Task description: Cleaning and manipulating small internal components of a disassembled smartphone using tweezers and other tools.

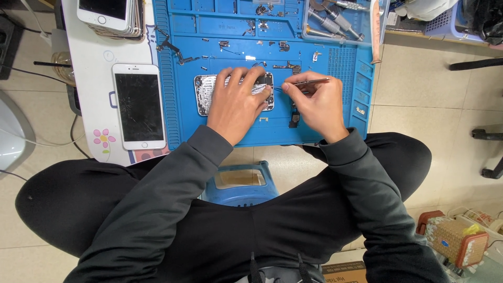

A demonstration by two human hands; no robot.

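Hands at centre of the frame, both over a blue work mat (335, 112) on the desk. Left hand (236, 105) lies flat across an opened phone chassis (204, 94), fingers (246, 78) spread wide and pressing it down (no grasp, only a hold-down), the fingertips reaching its upper edge. Right hand (317, 102), just right of the chassis, has its fingers pinched shut on metal tweezers (309, 82); the tweezer tips point left and meet the right end of the chassis beside the left thumb. Whether the tips carry a part cannot be told.

Small screws and brackets (285, 65) lie scattered on the mat above the hands, and a dark component (294, 119) sits just below the right hand. A clear tray of screwdrivers (335, 23) occupies the upper right of the mat. At the left of the frame, off the mat, a white phone with cracked screen (139, 107) lies face up; a stack of phones (112, 18) sits at upper left. A blue stool (238, 183) shows below the desk edge, between the person's knees.
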